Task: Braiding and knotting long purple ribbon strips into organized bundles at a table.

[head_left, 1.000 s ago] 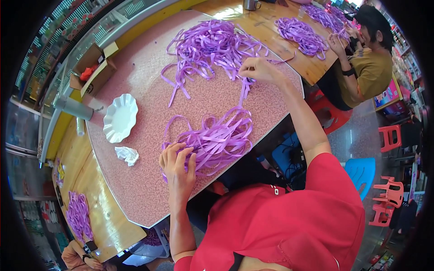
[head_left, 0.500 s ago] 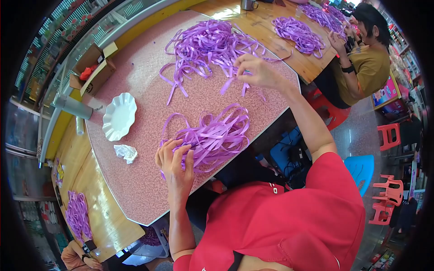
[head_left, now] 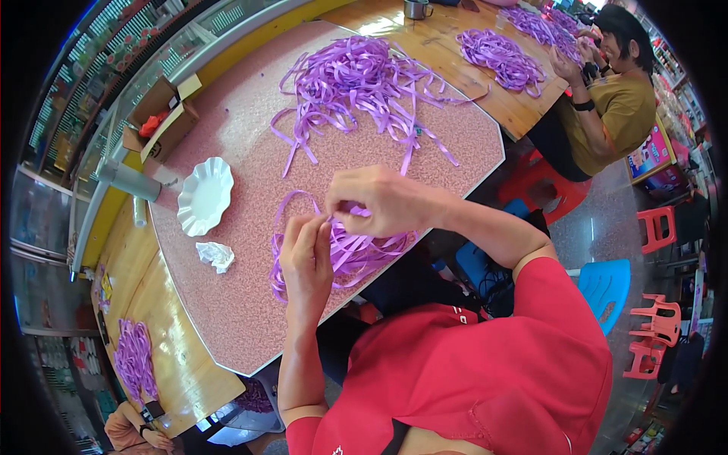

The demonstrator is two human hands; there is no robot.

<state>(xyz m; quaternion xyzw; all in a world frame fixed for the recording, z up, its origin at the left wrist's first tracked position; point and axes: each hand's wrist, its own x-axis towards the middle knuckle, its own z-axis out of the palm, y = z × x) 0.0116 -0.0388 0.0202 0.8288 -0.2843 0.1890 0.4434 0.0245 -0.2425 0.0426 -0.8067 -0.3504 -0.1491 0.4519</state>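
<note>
My left hand [head_left: 305, 254] and my right hand [head_left: 379, 201] meet fingertip to fingertip above a near pile of shiny purple ribbon [head_left: 371, 258]. Both are closed in a pinch, seemingly on a ribbon strand, though the fingers hide most of the held part. My right hand is curled, with its knuckles up, and covers much of the near pile. Farther off lies a larger tangled heap of purple ribbon [head_left: 345, 76]. One strand runs from it toward my right hand and passes out of sight behind it. A small teal bit [head_left: 418, 131] shows among the loose strands.
Left on the pink speckled table [head_left: 243, 303] are a white scalloped dish [head_left: 205, 197], crumpled white paper [head_left: 215, 257], a grey cylinder [head_left: 130, 180] and an open cardboard box [head_left: 163, 121]. A co-worker [head_left: 618, 98] sits at the far right beside more ribbon [head_left: 500, 61]. Another person's hand [head_left: 157, 440] shows lower left.
My right hand has come back from the far heap to the near pile and joined my left hand. The left fingers, spread on the pile before, are raised and pinched.
</note>
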